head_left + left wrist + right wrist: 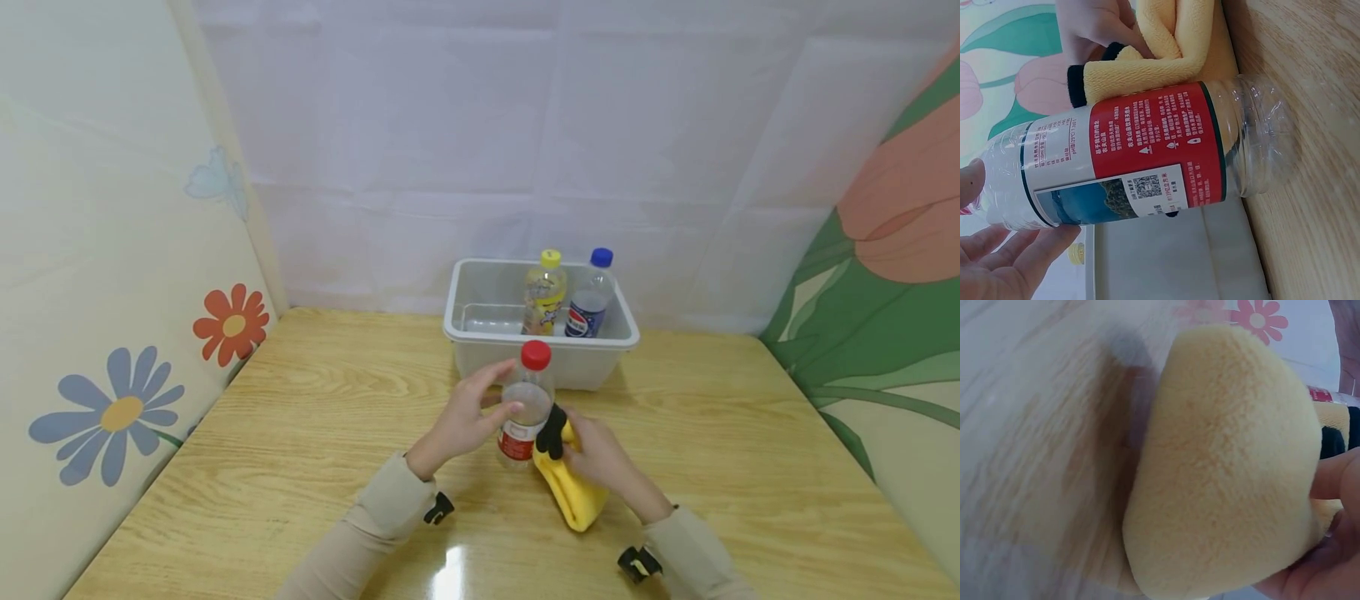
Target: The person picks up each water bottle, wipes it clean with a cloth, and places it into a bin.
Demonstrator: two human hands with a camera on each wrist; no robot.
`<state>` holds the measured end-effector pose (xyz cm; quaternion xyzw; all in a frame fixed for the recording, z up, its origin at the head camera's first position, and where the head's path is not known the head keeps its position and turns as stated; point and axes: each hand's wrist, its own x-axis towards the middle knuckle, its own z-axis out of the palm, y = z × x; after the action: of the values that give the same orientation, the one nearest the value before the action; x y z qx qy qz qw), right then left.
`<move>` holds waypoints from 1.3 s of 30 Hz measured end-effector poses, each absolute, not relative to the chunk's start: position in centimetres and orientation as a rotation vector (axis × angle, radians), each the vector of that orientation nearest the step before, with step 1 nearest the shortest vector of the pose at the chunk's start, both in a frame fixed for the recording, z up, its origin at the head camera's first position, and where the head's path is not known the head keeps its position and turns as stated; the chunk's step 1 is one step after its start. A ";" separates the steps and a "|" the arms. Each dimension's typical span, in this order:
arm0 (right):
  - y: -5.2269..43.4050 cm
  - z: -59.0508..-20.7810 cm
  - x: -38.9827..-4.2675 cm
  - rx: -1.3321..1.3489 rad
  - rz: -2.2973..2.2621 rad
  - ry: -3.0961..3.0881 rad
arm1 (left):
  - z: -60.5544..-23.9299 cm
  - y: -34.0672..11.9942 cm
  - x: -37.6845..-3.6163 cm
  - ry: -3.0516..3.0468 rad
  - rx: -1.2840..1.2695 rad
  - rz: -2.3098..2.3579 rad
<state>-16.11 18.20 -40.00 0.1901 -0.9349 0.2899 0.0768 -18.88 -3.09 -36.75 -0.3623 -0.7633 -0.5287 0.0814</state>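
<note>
My left hand [476, 415] grips a clear plastic bottle [529, 400] near its top, thumb on one side and fingers on the other. The bottle has a red cap and a red and white label [1154, 134], and stands upright, its base close over the table. In my right hand [600, 452] is a folded yellow cloth [573, 487] with black edging, pinched between thumb and fingers. The cloth lies against the label side of the bottle in the left wrist view. Seen from the right wrist, the cloth [1229, 469] bulges large and hides much of the bottle.
Just behind the bottle stands a light grey plastic bin [480, 354]. Inside it are a bottle with a yellow cap [544, 296] and a bottle with a blue cap [591, 300]. The wooden table [337, 375] meets a white backdrop [412, 150] and flower-printed side sheets.
</note>
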 end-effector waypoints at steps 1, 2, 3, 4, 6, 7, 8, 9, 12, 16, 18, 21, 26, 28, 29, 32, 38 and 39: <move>18.2 -40.0 -16.1 0.568 0.864 -2.810 | -36.8 -3.1 -18.9 -2.280 -1.085 -1.578; 18.1 -40.0 -16.1 0.566 0.863 -2.819 | -36.8 -3.1 -18.9 -2.278 -1.087 -1.576; 18.1 -40.0 -16.2 0.562 0.862 -2.828 | -36.8 -3.1 -18.9 -2.274 -1.090 -1.574; 18.1 -40.0 -16.2 0.558 0.861 -2.838 | -36.9 -3.1 -18.9 -2.272 -1.092 -1.572; 18.0 -40.1 -16.2 0.553 0.862 -2.851 | -36.9 -3.1 -18.9 -2.271 -1.093 -1.570; 18.0 -40.0 -16.2 0.553 0.860 -2.854 | -36.9 -3.1 -18.9 -2.274 -1.090 -1.572; 18.0 -40.1 -16.2 0.555 0.859 -2.856 | -36.9 -3.1 -18.8 -2.274 -1.087 -1.575; 18.0 -40.1 -16.2 0.561 0.855 -2.854 | -36.9 -3.1 -18.8 -2.275 -1.082 -1.579; 18.2 -40.0 -16.2 0.593 0.838 -2.843 | -36.9 -3.0 -18.7 -2.279 -1.066 -1.575; 18.4 -39.8 -16.1 0.637 0.821 -2.838 | -36.9 -2.6 -18.7 -2.287 -1.033 -1.545; 18.6 -39.7 -16.1 0.651 0.810 -2.845 | -36.8 -2.5 -18.7 -2.301 -1.008 -1.524; 18.7 -39.6 -16.1 0.671 0.780 -2.857 | -36.8 -2.3 -18.7 -2.328 -0.968 -1.483; 18.8 -39.6 -16.1 0.681 0.768 -2.885 | -37.0 -2.2 -19.0 -2.334 -0.950 -1.441; 18.8 -39.5 -16.1 0.687 0.770 -2.884 | -37.0 -2.1 -19.0 -2.335 -0.946 -1.432; 18.9 -39.5 -16.1 0.691 0.770 -2.880 | -37.0 -2.1 -19.0 -2.334 -0.946 -1.430; 19.1 -39.5 -16.1 0.698 0.759 -2.870 | -36.9 -2.1 -19.0 -2.332 -0.944 -1.425; 19.5 -39.1 -15.9 0.672 0.766 -2.870 | -36.9 -2.1 -19.0 -2.304 -0.944 -1.521; 19.5 -38.9 -15.8 0.665 0.774 -2.872 | -36.9 -2.1 -19.0 -2.303 -0.943 -1.537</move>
<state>-15.82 19.52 -38.94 0.2178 -0.9413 0.2537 0.0469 -19.04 -2.14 -36.87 -0.3204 -0.7828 -0.5224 0.1081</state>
